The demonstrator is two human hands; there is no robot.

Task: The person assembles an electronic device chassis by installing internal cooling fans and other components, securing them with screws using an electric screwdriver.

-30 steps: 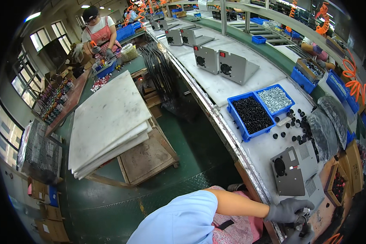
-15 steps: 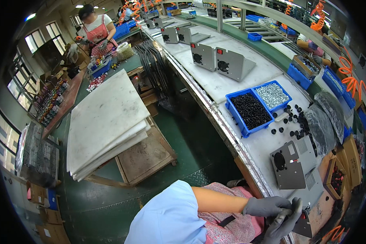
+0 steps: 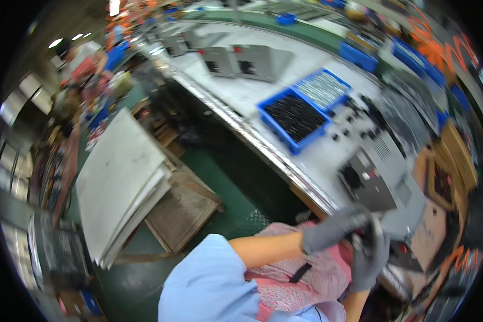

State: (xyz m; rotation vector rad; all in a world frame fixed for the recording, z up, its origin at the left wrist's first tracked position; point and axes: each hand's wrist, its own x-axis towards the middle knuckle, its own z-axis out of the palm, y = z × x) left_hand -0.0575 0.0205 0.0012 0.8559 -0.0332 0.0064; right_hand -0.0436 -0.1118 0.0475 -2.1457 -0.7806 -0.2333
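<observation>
My left hand (image 3: pixel 333 229) and my right hand (image 3: pixel 371 260), both in grey gloves, meet in front of my apron at the bench edge. Their fingers are curled toward each other around something small; motion blur and the gloves hide what it is. Just beyond them on the bench lies a grey metal housing (image 3: pixel 380 196) with a round black fan on its panel and a small white connector. A second dark panel (image 3: pixel 405 256) with a red spot lies close to the right hand.
A blue two-part bin (image 3: pixel 296 148) holds black screws and silver screws. Loose black caps (image 3: pixel 354 121) and clear plastic bags (image 3: pixel 408 107) lie beside it. More grey housings (image 3: pixel 260 61) stand farther up the bench. White boards (image 3: pixel 118 188) lean at left; another person (image 3: pixel 88 67) works behind.
My view has swung, so the bench contents sit farther left and higher. My hands have lifted from beside the dark panel toward my body, staying together, and the right forearm now shows.
</observation>
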